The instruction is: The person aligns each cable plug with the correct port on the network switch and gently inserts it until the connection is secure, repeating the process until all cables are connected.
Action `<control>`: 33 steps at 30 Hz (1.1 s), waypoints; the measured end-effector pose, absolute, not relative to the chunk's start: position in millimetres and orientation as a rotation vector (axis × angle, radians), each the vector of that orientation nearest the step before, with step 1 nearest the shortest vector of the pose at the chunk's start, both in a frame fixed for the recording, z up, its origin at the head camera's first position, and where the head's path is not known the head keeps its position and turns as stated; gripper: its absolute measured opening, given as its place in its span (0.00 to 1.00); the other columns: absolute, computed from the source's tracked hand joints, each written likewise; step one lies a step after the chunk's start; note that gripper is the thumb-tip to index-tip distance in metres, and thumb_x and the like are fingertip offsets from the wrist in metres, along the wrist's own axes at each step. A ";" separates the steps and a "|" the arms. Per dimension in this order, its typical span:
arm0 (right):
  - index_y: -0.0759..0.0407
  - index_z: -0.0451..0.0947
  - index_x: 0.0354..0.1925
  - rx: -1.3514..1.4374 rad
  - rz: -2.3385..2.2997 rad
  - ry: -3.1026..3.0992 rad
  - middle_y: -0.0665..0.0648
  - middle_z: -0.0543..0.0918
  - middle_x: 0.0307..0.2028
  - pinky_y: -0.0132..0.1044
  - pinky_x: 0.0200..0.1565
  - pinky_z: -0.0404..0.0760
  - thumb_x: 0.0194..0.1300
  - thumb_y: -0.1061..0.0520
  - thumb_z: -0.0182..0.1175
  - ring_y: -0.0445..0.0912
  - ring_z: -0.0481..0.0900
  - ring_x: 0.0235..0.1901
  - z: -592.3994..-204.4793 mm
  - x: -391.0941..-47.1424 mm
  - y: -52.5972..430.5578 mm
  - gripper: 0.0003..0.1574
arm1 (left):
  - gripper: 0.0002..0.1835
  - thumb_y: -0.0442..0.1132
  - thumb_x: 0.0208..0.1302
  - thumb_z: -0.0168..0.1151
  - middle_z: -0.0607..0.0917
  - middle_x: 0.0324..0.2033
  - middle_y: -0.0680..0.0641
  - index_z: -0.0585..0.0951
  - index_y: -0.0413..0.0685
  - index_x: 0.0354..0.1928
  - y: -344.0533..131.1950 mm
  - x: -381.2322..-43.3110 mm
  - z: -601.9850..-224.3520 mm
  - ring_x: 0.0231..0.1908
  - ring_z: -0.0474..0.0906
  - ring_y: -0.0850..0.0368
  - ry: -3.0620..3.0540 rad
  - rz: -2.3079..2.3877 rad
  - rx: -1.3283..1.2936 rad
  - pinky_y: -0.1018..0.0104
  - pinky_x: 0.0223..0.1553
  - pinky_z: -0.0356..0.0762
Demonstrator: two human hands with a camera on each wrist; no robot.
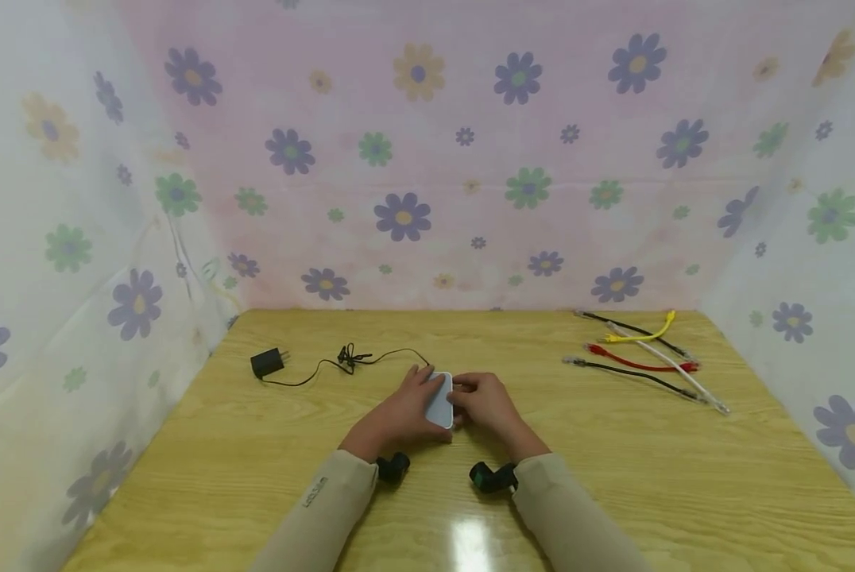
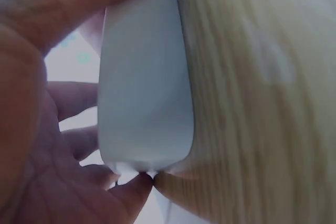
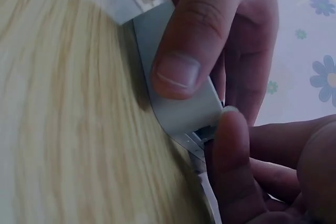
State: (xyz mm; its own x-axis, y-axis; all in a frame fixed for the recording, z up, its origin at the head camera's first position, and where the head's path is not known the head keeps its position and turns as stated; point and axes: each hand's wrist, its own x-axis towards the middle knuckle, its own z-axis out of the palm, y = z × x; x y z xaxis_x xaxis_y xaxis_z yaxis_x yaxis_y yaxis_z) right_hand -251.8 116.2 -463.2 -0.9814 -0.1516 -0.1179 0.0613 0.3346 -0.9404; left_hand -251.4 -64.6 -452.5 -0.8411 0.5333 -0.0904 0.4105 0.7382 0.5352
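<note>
My left hand [image 1: 406, 409] grips a small white box-shaped device [image 1: 439, 401], thumb across its broad face and fingers behind it. In the left wrist view, the smooth face of the device [image 2: 144, 77] shows, tilted on edge above the table. My right hand [image 1: 486, 403] is at the device's right edge, its fingers bent. In the right wrist view, that hand's thumb [image 3: 231, 140] and fingers pinch a small dark plug [image 3: 206, 132] against a socketed edge; fingers hide most of it. A thin black cable [image 1: 399, 351] runs behind my left fingers, its end hidden.
A black power adapter [image 1: 266, 363] lies at the table's left, joined to the cable, part of which is bundled [image 1: 352, 357]. On the right lie several short network cables: black, white, a yellow cable [image 1: 638, 335] and a red cable [image 1: 638, 364]. Flowered cloth [image 1: 427, 159] surrounds the table.
</note>
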 end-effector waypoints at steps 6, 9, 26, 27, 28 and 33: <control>0.70 0.72 0.62 -0.096 -1.825 2.259 0.66 0.84 0.44 0.38 0.33 0.84 0.64 0.66 0.61 0.44 0.84 0.29 -468.1 -252.5 116.5 0.28 | 0.52 0.54 0.53 0.73 0.47 0.77 0.45 0.56 0.53 0.76 -72.6 -252.4 -453.7 0.76 0.32 0.41 2.642 0.843 0.725 0.43 0.64 0.64; 0.68 0.72 0.62 -0.159 -1.774 2.291 0.65 0.83 0.46 0.39 0.37 0.85 0.64 0.64 0.62 0.47 0.85 0.37 -467.5 -251.8 121.8 0.29 | 0.52 0.54 0.52 0.73 0.47 0.77 0.45 0.56 0.54 0.76 -73.5 -253.1 -453.4 0.76 0.32 0.42 2.640 0.867 0.719 0.44 0.63 0.65; 0.52 0.81 0.54 -0.384 -1.391 2.703 0.50 0.83 0.50 0.42 0.51 0.79 0.67 0.57 0.61 0.45 0.81 0.48 -463.0 -242.8 157.5 0.17 | 0.53 0.54 0.50 0.75 0.49 0.76 0.45 0.57 0.53 0.75 -83.7 -256.2 -456.7 0.76 0.35 0.41 2.685 0.842 0.635 0.44 0.63 0.65; 0.53 0.80 0.55 -0.399 -1.379 2.724 0.51 0.83 0.50 0.43 0.51 0.79 0.68 0.57 0.60 0.46 0.81 0.48 -461.8 -243.0 159.9 0.17 | 0.53 0.54 0.50 0.75 0.49 0.76 0.45 0.57 0.54 0.76 -84.4 -256.3 -456.4 0.76 0.35 0.42 2.686 0.845 0.633 0.44 0.63 0.65; 0.54 0.80 0.55 -0.407 -1.366 2.749 0.52 0.83 0.50 0.44 0.52 0.79 0.68 0.57 0.60 0.47 0.81 0.48 -460.5 -243.2 162.5 0.17 | 0.53 0.54 0.50 0.74 0.49 0.77 0.46 0.57 0.54 0.76 -84.9 -256.8 -456.1 0.76 0.35 0.42 2.689 0.846 0.633 0.44 0.63 0.65; 0.56 0.79 0.56 -0.494 -1.234 2.890 0.56 0.81 0.54 0.50 0.53 0.78 0.68 0.56 0.59 0.55 0.79 0.53 -459.5 -246.5 181.4 0.19 | 0.52 0.53 0.51 0.74 0.49 0.77 0.46 0.58 0.55 0.75 -85.9 -257.3 -455.0 0.77 0.34 0.42 2.680 0.873 0.633 0.43 0.60 0.67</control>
